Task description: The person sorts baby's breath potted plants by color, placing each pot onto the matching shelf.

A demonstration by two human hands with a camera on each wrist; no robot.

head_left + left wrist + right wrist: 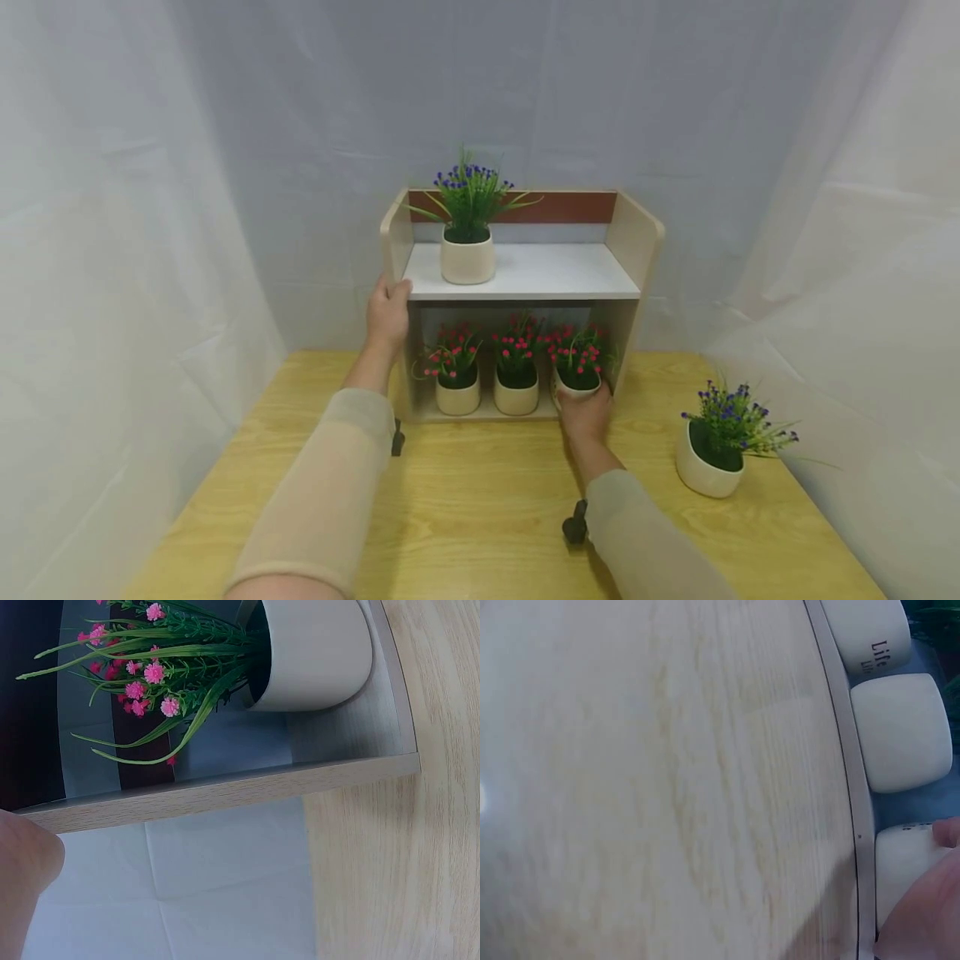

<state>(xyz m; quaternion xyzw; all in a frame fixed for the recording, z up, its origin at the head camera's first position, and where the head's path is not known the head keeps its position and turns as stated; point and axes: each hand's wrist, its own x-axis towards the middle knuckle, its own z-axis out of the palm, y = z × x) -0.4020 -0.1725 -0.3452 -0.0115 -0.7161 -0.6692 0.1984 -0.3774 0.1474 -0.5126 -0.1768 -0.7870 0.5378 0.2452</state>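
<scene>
A small two-tier shelf (555,273) stands on the table, its top board white. My left hand (387,318) grips the shelf's left side panel (225,796), thumb at the front edge near the top board. On the lower tier, my right hand (587,414) holds the rightmost potted plant with pink-red flowers (580,360) by its pot (904,862), just behind the shelf's front edge. Two similar pink-flowered plants, the left one (457,395) and the middle one (516,395), sit beside it. The right fingers are partly hidden by the pot.
A purple-flowered plant in a white pot (468,260) stands on the top board, left of centre. Another purple-flowered plant (708,471) is on the table (480,517) at the right. Pale sheeting (315,100) hangs behind and on both sides.
</scene>
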